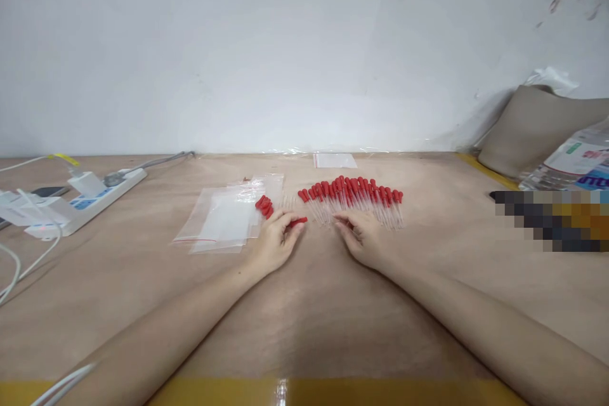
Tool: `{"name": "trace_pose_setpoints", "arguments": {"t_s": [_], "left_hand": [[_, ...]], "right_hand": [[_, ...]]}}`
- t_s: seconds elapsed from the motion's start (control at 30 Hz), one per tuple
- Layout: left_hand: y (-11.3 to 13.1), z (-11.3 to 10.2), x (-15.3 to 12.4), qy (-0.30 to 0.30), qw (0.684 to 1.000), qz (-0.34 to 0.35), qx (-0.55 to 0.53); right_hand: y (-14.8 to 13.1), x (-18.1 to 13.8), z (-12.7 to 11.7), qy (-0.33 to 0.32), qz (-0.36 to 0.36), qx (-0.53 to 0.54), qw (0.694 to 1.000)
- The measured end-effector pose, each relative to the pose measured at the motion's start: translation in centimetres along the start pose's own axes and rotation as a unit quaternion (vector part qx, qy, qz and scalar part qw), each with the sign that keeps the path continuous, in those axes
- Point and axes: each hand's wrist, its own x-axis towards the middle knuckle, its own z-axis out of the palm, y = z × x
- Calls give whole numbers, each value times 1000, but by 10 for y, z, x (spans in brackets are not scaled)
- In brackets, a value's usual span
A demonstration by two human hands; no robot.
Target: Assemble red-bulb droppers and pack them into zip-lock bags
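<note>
We see the left hand (276,244) just left of the frame's centre, thumb and fingers pinching a red bulb (299,221); the right hand (364,238) is right of centre, fingers curled toward the thumb, though we cannot tell whether they grip anything; just beyond it we find a row of red-topped droppers (340,184) across the middle; loose red bulbs (263,204) and clear plastic bags (223,216) lie centre-left, near the left hand.
</note>
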Motion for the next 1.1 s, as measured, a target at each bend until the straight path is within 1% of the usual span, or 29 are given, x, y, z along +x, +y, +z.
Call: {"name": "trace_pose_setpoints", "arguments": {"t_s": [0.07, 0.13, 0.23, 0.4, 0.63, 0.83, 1.0, 1.1], "left_hand": [[-1, 1, -2, -12, 1000, -12, -13], [-4, 1, -2, -12, 1000, -18, -19], [-6, 2, -1, -15, 999, -22, -30], [-5, 5, -3, -37, 998, -2, -53], [-6, 3, -3, -44, 996, 20, -72], [-4, -2, -2, -66, 994, 44, -81], [-2, -5, -2, -96, 991, 68, -67], [-1, -6, -3, -114, 989, 83, -39]], "right_hand": [[-1, -3, 3, -9, -23, -3, 1000], [-2, -3, 5, -19, -44, -2, 999], [-3, -3, 6, -31, -59, 1, 998], [-3, -5, 6, -60, -72, 24, 995], [-5, -3, 3, -65, -76, 62, 993], [-1, -1, 5, -91, -61, 107, 988], [2, 1, 5, -123, -56, 84, 987], [0, 3, 2, -137, -68, 30, 988]]}}
